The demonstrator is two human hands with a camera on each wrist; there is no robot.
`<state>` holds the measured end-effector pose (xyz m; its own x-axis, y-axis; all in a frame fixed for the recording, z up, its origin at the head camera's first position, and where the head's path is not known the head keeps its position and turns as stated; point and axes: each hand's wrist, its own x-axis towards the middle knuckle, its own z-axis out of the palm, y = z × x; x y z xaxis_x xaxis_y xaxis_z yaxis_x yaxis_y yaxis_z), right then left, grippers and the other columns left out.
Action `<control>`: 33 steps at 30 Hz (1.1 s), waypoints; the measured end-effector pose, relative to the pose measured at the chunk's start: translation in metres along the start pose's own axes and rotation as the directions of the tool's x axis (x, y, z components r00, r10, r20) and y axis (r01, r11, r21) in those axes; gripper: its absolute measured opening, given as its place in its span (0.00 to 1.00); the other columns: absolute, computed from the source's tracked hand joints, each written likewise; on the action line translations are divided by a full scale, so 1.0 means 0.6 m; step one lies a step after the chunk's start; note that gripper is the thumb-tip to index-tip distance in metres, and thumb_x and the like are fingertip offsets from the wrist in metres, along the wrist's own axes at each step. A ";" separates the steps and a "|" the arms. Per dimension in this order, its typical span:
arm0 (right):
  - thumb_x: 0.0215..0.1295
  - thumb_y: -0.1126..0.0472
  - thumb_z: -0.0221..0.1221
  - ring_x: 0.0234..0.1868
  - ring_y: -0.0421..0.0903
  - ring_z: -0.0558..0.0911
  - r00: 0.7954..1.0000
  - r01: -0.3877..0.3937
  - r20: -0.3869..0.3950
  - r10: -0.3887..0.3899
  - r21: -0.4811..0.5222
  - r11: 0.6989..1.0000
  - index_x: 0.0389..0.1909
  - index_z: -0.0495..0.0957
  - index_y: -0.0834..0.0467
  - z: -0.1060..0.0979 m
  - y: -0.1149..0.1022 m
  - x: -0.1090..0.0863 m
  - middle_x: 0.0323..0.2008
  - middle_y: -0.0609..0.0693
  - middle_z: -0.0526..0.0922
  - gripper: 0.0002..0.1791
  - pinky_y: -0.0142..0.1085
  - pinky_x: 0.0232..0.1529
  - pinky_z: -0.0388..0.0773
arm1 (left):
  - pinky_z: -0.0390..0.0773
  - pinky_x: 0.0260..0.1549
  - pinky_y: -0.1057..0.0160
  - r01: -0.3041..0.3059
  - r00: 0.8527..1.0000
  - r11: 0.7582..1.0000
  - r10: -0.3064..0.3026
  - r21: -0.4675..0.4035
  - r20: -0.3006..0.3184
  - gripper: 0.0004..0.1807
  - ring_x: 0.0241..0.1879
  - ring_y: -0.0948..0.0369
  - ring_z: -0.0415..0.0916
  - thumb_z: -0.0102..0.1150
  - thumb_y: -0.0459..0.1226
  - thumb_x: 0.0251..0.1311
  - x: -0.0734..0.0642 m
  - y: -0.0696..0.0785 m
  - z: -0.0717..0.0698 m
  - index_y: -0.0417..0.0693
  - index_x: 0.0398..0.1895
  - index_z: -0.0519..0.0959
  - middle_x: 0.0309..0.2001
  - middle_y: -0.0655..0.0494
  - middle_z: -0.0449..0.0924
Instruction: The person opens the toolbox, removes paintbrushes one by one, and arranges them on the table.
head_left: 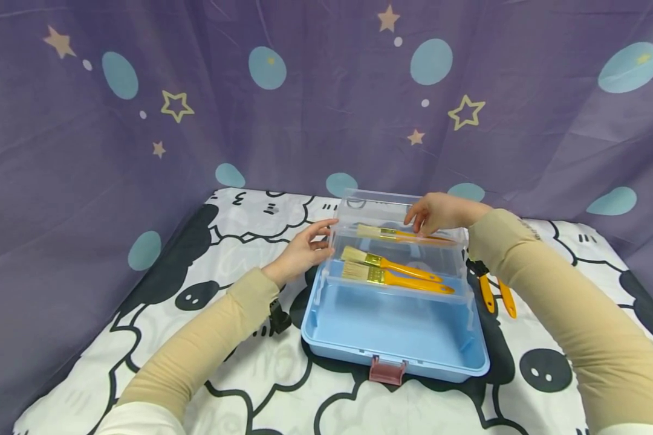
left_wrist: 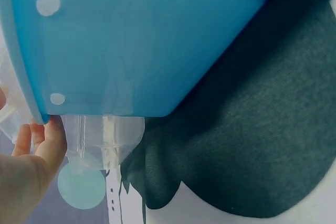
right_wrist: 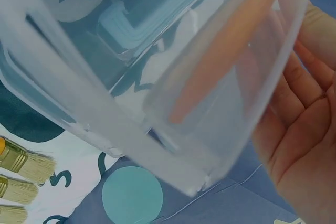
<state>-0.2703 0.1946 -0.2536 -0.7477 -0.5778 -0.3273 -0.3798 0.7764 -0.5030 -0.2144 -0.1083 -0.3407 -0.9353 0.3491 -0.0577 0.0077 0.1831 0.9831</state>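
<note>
A light-blue box (head_left: pixel 397 326) with clear stepped trays stands open in the head view. In its upper tray (head_left: pixel 381 211) lies a paintbrush (head_left: pixel 392 234) with pale bristles and a yellow-orange handle. My right hand (head_left: pixel 441 211) reaches down over this tray, fingertips pinching the handle from above. Through the cloudy plastic in the right wrist view, the orange handle and blurred fingers show. Two more paintbrushes, one narrower (head_left: pixel 397 266) and one wider (head_left: pixel 397 281), lie in the lower tray. My left hand (head_left: pixel 307 248) touches the trays' left end with fingers loosely extended.
Two orange handles (head_left: pixel 487 294) lie on the cloth right of the box, partly behind the right sleeve. A pink latch (head_left: pixel 387 370) hangs at the box front. A purple curtain (head_left: pixel 326 109) rises behind the black-and-white patterned cloth (head_left: pixel 283 377).
</note>
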 end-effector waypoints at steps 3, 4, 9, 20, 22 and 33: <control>0.59 0.71 0.61 0.38 0.46 0.79 1.000 -0.003 0.002 0.003 0.012 1.000 0.54 0.77 0.62 0.000 0.000 0.000 0.40 0.54 0.82 0.20 0.42 0.42 0.79 | 0.73 0.38 0.66 0.001 1.000 1.000 -0.001 -0.007 0.000 0.34 0.50 0.56 0.69 0.52 0.25 0.64 0.000 0.000 0.000 0.59 0.70 0.61 0.64 0.44 0.57; 0.59 0.71 0.62 0.37 0.46 0.79 1.000 -0.004 0.003 0.004 0.013 1.000 0.54 0.77 0.62 0.000 0.000 0.000 0.39 0.54 0.82 0.20 0.41 0.42 0.79 | 0.73 0.38 0.66 0.003 1.000 1.000 -0.003 -0.009 -0.001 0.34 0.51 0.56 0.69 0.52 0.25 0.63 0.000 0.000 0.001 0.59 0.70 0.61 0.64 0.44 0.57; 0.58 0.69 0.63 0.34 0.45 0.78 1.000 -0.005 0.014 0.004 0.026 1.000 0.55 0.76 0.62 0.001 0.002 0.000 0.37 0.52 0.82 0.21 0.37 0.39 0.78 | 0.73 0.38 0.66 0.004 1.000 1.000 -0.004 -0.010 -0.002 0.34 0.51 0.56 0.70 0.52 0.24 0.63 0.000 0.000 0.002 0.58 0.71 0.60 0.64 0.44 0.58; 0.57 0.74 0.60 0.33 0.45 0.77 0.999 0.021 0.036 -0.022 0.022 1.000 0.53 0.78 0.61 0.002 0.003 0.004 0.35 0.52 0.81 0.21 0.41 0.39 0.78 | 0.72 0.37 0.66 -0.007 1.000 1.000 0.007 -0.014 -0.002 0.34 0.49 0.56 0.69 0.52 0.24 0.63 0.003 -0.002 0.001 0.58 0.70 0.61 0.64 0.43 0.57; 0.57 0.75 0.59 0.34 0.45 0.77 0.999 0.025 0.040 -0.026 0.023 0.999 0.52 0.79 0.61 0.002 0.003 0.004 0.35 0.52 0.81 0.20 0.42 0.40 0.78 | 0.72 0.37 0.66 -0.006 1.000 1.000 0.006 -0.014 -0.003 0.34 0.48 0.57 0.69 0.52 0.24 0.63 0.003 -0.002 0.001 0.59 0.70 0.61 0.64 0.44 0.57; 0.58 0.74 0.60 0.37 0.45 0.77 0.997 0.066 0.035 -0.065 -0.011 0.998 0.48 0.81 0.63 0.004 0.001 0.001 0.37 0.53 0.81 0.16 0.37 0.42 0.77 | 0.73 0.38 0.66 -0.009 1.000 1.000 0.009 -0.006 -0.004 0.34 0.50 0.56 0.69 0.52 0.24 0.63 0.003 -0.003 0.000 0.59 0.70 0.61 0.64 0.44 0.58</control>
<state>-0.2697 0.1939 -0.2563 -0.7021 -0.6356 -0.3212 -0.4339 0.7394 -0.5148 -0.2161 -0.1078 -0.3424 -0.9364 0.3476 -0.0478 0.0146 0.1747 0.9845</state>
